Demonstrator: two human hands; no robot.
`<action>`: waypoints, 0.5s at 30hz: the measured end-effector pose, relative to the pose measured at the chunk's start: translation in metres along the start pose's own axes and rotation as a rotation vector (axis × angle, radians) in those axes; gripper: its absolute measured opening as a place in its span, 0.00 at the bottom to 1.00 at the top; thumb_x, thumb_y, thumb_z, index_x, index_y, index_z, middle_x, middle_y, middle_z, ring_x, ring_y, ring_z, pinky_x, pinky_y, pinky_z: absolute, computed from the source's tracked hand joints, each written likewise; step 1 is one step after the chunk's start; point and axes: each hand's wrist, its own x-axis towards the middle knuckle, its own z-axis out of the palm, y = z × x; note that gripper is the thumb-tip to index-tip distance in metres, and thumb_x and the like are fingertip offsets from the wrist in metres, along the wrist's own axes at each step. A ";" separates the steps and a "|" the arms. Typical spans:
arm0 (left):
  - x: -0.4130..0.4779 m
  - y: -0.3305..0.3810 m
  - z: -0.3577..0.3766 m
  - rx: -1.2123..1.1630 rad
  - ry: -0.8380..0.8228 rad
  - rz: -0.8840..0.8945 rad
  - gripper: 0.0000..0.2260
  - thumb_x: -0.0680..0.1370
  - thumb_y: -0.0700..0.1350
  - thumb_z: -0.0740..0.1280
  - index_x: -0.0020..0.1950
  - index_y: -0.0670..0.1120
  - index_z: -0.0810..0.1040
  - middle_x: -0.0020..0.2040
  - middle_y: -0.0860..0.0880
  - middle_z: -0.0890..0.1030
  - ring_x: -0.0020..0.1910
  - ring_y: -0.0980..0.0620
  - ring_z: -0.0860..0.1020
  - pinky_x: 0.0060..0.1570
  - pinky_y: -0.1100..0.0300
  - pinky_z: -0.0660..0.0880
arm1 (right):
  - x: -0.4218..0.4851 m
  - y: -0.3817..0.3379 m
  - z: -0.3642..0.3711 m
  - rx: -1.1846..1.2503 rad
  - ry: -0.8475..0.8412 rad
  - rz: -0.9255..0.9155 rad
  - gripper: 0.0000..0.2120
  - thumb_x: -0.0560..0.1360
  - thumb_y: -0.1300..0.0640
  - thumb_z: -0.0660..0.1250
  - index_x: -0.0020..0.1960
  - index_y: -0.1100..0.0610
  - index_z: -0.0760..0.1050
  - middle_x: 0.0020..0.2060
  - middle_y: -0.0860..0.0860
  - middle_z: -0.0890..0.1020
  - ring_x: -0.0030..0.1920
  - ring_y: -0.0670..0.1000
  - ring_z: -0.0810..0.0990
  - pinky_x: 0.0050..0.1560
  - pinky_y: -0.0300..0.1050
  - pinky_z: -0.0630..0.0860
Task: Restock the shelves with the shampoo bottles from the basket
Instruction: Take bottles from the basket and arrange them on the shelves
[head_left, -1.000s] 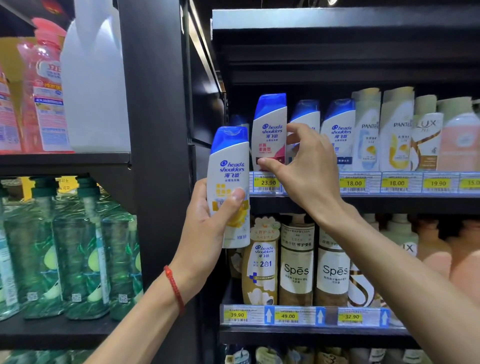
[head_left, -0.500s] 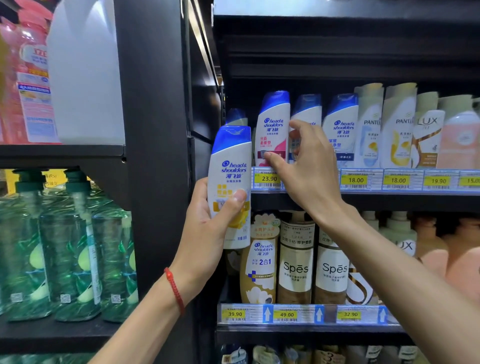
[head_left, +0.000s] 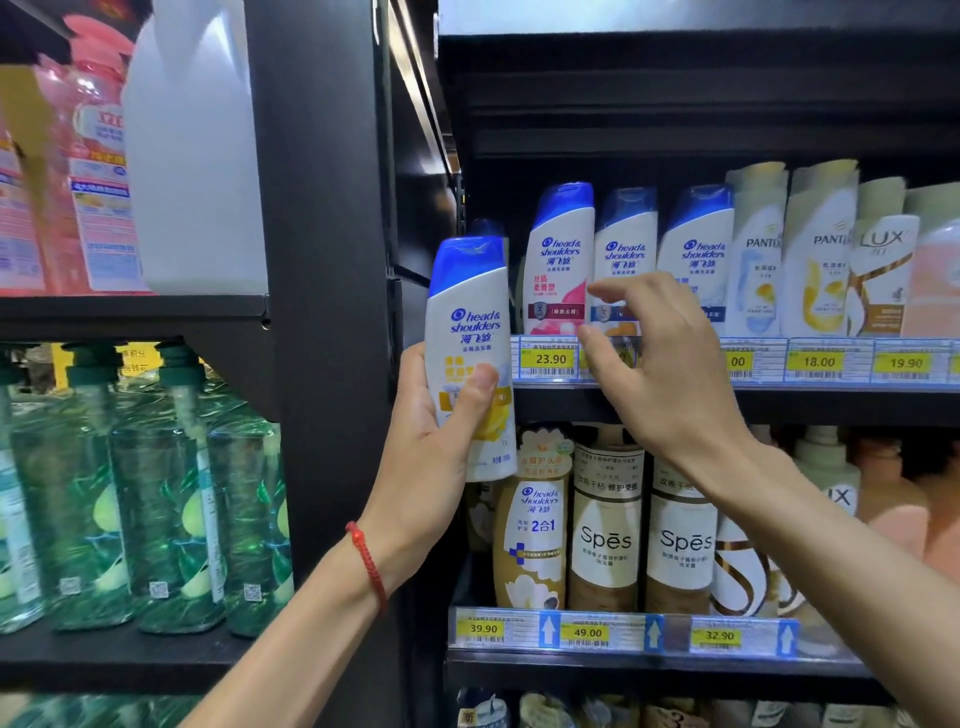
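My left hand (head_left: 436, 447) grips a white Head & Shoulders shampoo bottle (head_left: 467, 332) with a blue cap and yellow label, upright, in front of the left end of the upper shelf (head_left: 675, 400). On that shelf stand three matching blue-capped bottles, the leftmost with a pink label (head_left: 558, 260). My right hand (head_left: 660, 364) hovers just in front of the second bottle (head_left: 626, 249), its thumb and fingers spread and holding nothing. The basket is out of view.
Pantene (head_left: 758, 249) and Lux (head_left: 883, 270) bottles fill the upper shelf to the right. Spes bottles (head_left: 605, 525) stand on the shelf below. A black upright post (head_left: 322, 312) divides off the left bay with green bottles (head_left: 156, 493) and a white jug (head_left: 197, 156).
My right hand has let go of the shelf bottles and drawn back slightly with its fingers spread. My left hand holds the yellow-label bottle in much the same place.
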 end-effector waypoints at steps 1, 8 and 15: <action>0.002 0.002 0.001 0.007 -0.008 0.006 0.15 0.79 0.50 0.64 0.64 0.49 0.70 0.53 0.58 0.85 0.52 0.58 0.84 0.44 0.63 0.81 | -0.004 0.002 -0.002 -0.025 -0.005 -0.024 0.15 0.80 0.52 0.69 0.65 0.55 0.78 0.58 0.50 0.79 0.60 0.51 0.75 0.60 0.52 0.74; 0.021 0.027 0.022 0.166 0.032 0.168 0.12 0.81 0.44 0.67 0.65 0.47 0.73 0.54 0.55 0.85 0.53 0.56 0.84 0.48 0.62 0.81 | -0.019 0.024 -0.011 -0.067 -0.072 -0.161 0.19 0.77 0.45 0.69 0.62 0.55 0.79 0.55 0.49 0.79 0.57 0.54 0.75 0.59 0.54 0.74; 0.054 0.052 0.029 0.408 0.193 0.339 0.16 0.79 0.47 0.73 0.64 0.45 0.77 0.55 0.53 0.84 0.54 0.54 0.83 0.47 0.62 0.81 | -0.018 0.033 -0.022 -0.088 -0.170 -0.217 0.30 0.74 0.36 0.68 0.69 0.53 0.77 0.59 0.49 0.77 0.60 0.53 0.74 0.58 0.52 0.76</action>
